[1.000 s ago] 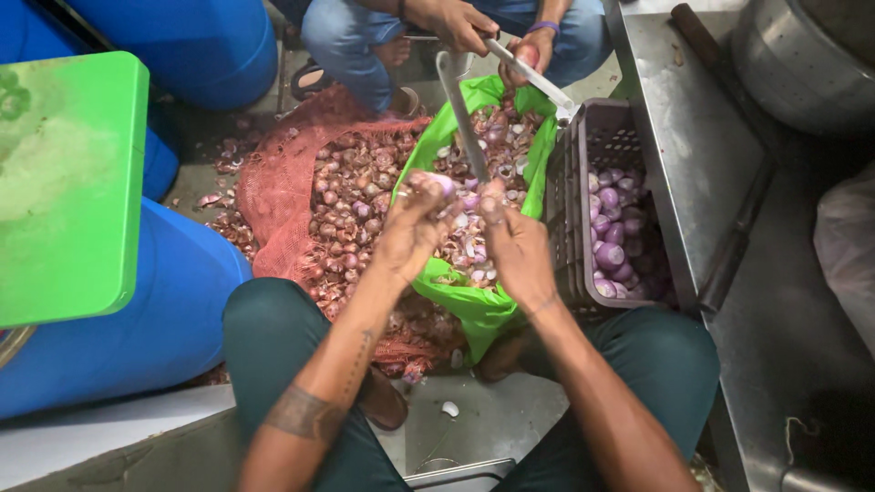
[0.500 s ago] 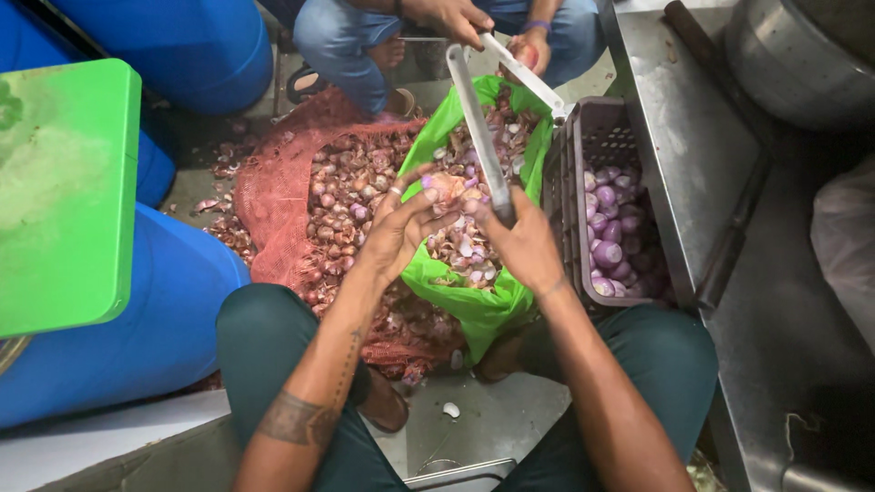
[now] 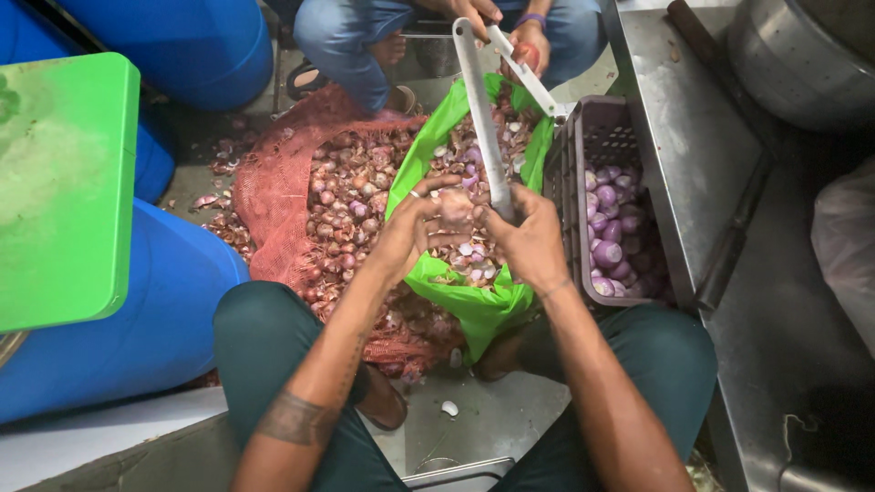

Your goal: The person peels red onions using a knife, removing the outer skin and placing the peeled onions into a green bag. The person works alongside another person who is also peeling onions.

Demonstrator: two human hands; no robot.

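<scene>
Pinched in the left hand (image 3: 415,228) over the green bag (image 3: 474,305), a small onion (image 3: 453,208) is held so peelings drop inside. A long metal blade (image 3: 483,128) is gripped in the closed right hand (image 3: 529,241) (peeled onions lie in the crate (image 3: 570,182), right).

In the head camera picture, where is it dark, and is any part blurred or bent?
Head view: light falls evenly on the hands, left hand and right hand, sharp enough; the steel counter turns dark toward the lower right; the green board looks washed out; edges bow slightly, as with a wide lens.
</scene>
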